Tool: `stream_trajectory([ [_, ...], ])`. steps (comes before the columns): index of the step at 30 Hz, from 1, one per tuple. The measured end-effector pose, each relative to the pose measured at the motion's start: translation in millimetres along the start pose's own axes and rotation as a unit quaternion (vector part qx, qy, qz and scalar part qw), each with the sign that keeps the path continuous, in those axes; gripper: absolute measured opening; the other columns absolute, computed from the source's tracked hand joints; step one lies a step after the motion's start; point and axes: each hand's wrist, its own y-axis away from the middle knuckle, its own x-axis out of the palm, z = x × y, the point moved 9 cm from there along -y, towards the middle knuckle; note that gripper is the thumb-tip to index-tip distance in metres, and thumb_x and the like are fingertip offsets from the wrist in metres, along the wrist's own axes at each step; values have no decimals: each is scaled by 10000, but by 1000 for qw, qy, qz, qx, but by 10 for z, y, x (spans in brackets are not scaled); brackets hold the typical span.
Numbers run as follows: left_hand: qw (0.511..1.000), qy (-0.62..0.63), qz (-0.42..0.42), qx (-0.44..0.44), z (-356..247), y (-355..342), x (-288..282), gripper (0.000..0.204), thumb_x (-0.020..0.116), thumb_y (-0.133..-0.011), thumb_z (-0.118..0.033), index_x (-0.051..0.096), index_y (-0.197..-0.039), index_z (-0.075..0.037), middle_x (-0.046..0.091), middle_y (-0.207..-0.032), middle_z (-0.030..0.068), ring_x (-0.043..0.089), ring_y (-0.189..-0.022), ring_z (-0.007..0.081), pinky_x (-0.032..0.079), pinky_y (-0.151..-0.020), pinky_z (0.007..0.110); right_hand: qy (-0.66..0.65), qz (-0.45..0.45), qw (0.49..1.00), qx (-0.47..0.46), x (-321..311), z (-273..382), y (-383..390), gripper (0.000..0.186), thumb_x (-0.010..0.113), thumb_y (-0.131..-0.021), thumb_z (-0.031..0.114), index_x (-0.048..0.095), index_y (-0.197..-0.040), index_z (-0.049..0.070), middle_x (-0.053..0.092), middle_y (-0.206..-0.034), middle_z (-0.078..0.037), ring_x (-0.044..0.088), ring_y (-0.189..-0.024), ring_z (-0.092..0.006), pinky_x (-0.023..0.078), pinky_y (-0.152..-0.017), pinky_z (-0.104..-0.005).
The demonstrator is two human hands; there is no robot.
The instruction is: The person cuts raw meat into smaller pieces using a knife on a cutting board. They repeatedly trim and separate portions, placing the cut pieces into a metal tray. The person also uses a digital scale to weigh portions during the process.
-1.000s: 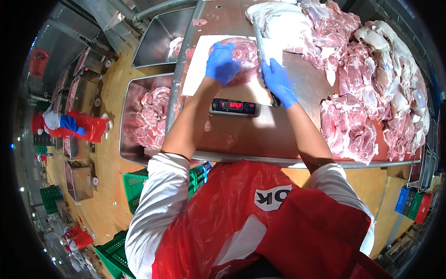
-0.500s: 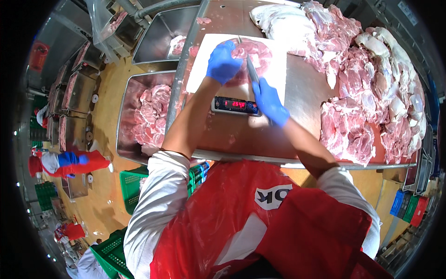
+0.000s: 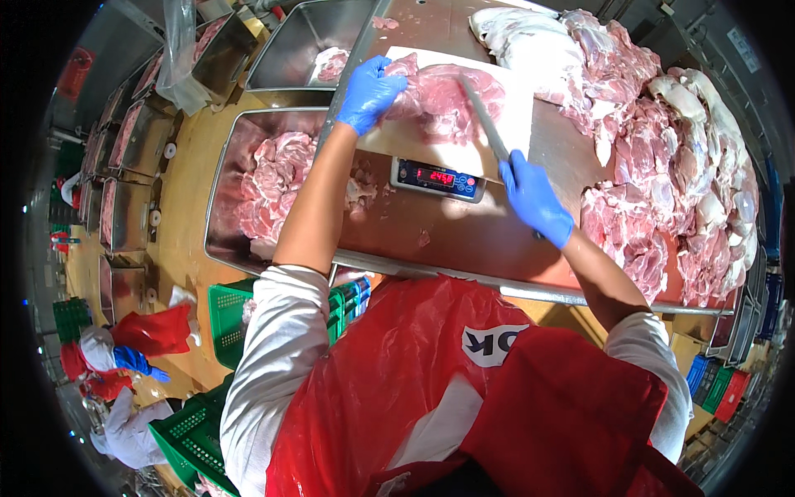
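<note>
Left grip (image 3: 370,95): in a blue glove, fingers curled tight on the left end of the pink meat (image 3: 460,95)
Right grip (image 3: 534,199): in a blue glove too, wrapped around the handle of a long knife (image 3: 483,116), with a dark bit of handle poking out below
Knife: slants up and to the left, away from the person, with its blade over the right part of the pink meat; I cannot tell if the tip is cutting in
Pink meat: on the white board (image 3: 520,108), spread wide and floppy, with its left end in the left grip
White board: near the left side of the shiny metal tabletop (image 3: 480,236)
Scale (image 3: 439,180): small and blue with red glowing numbers, right at the near edge of the white board; I cannot tell if the board rests on it
Small scraps (image 3: 360,189): on the tabletop, just beside the left forearm
Big meat pile (image 3: 646,149): on the right side of the tabletop, pink with white parts
Near tub (image 3: 222,178): metal, left of the tabletop, with lots of meat inside
Far tub (image 3: 277,54): metal too, with some meat inside
Green crate (image 3: 224,323): just beside the left sleeve
Other person (image 3: 153,331): in a red apron, far off to the left
</note>
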Motion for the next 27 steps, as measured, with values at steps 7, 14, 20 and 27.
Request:
stream_trajectory([
  [7, 997, 35, 53, -34, -256, -46, 224, 162, 659, -843, -95, 647, -966, 9, 578, -712, 21, 510, -484, 95, 390, -386, 282, -152, 35, 987, 33, 359, 514, -1354, 352, 465, -1009, 286, 518, -1057, -59, 650, -845, -315, 669, -817, -468, 521, -746, -519],
  [14, 995, 70, 67, -35, -32, -250, 210, 192, 678, -865, -163, 697, -938, 13, 640, -792, 33, 580, -721, 94, 480, -645, 277, -80, 124, 989, -32, 782, 390, -731, 366, 476, -1020, 310, 537, -1100, -42, 654, -892, -331, 674, -881, -464, 509, -823, -534],
  [20, 987, 112, 111, 18, -224, -401, 377, 259, 716, -877, -233, 695, -864, 24, 630, -735, 55, 571, -652, 125, 476, -592, 323, -187, 54, 980, 30, 783, 712, -1412, 334, 493, -998, 238, 512, -1158, -55, 644, -856, -348, 657, -820, -509, 516, -740, -556],
  [27, 979, 126, 146, 62, -214, -466, 260, 279, 692, -886, -290, 722, -980, -29, 700, -893, 125, 632, -846, 169, 514, -770, 343, -5, -1, 996, -85, 992, 494, -922, 237, 508, -980, 144, 524, -1111, -53, 621, -902, -369, 626, -849, -536, 493, -739, -588],
])
